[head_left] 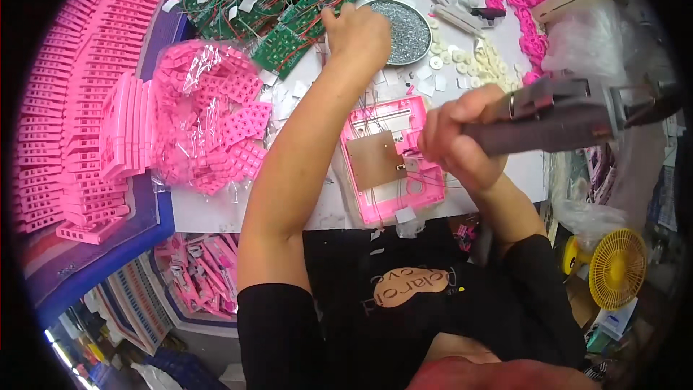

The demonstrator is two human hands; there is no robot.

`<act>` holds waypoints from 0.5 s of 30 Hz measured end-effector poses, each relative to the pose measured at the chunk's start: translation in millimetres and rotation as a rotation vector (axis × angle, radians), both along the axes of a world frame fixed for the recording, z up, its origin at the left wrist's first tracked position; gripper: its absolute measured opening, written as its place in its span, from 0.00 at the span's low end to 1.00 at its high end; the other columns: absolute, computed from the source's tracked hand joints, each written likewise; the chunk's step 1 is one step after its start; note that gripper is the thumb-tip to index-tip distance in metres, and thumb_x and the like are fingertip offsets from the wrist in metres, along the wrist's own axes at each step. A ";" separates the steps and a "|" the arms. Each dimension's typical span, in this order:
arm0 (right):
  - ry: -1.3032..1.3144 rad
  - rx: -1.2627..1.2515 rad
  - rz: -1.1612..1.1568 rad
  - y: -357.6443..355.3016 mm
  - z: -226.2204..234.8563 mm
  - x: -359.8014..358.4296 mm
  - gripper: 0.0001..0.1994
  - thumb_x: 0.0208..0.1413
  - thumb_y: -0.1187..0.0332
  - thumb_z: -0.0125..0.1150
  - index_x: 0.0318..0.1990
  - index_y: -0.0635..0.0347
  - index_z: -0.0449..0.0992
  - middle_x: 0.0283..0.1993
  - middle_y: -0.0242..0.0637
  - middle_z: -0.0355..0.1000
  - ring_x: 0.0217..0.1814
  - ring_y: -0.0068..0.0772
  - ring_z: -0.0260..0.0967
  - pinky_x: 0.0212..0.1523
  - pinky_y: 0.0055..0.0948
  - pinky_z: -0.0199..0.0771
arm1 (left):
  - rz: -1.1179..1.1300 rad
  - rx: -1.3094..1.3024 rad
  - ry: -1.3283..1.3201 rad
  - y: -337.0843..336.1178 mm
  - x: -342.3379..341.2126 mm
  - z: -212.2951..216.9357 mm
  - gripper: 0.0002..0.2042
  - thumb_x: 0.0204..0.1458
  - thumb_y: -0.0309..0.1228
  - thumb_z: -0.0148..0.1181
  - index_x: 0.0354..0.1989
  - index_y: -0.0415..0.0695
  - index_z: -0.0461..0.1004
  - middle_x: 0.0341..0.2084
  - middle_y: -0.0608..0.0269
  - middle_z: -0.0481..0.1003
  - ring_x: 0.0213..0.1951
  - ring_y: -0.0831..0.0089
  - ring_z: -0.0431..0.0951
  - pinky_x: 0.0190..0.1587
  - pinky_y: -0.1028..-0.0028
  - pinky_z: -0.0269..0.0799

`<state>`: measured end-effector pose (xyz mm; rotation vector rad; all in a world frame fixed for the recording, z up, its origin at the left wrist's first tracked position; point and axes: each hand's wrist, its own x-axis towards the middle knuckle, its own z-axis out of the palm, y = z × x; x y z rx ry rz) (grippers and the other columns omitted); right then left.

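My left hand (359, 35) is at the left rim of a round dish (410, 58) full of small silvery screws. Its fingers are curled downward and their tips are hidden, so what they pinch cannot be made out. My right hand (465, 141) grips a dark grey power screwdriver (552, 117), held tilted with its thick body toward the right; its tip is out of sight. Below and between the hands lies an open pink plastic casing (393, 213). A brown board (375, 160) sits inside it, with thin wires running out past the upper edge.
Green circuit boards (280, 50) with wires are heaped beyond my left hand. A clear bag of pink keypads (209, 115) and stacked pink casings (79, 130) stand left. Cream round parts (469, 65) and pink pieces (530, 40) lie right, with a yellow fan (617, 269) lower right.
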<state>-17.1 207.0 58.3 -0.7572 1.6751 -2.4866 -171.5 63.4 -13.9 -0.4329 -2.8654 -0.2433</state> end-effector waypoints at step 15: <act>-0.068 0.158 0.287 -17.9 -15.4 25.5 0.15 0.59 0.74 0.64 0.49 0.53 0.64 0.26 0.34 0.67 0.28 0.29 0.65 0.33 0.36 0.69 | 0.045 0.248 0.077 -12.1 11.0 37.2 0.15 0.56 0.43 0.58 0.27 0.46 0.82 0.28 0.60 0.81 0.32 0.59 0.79 0.41 0.57 0.69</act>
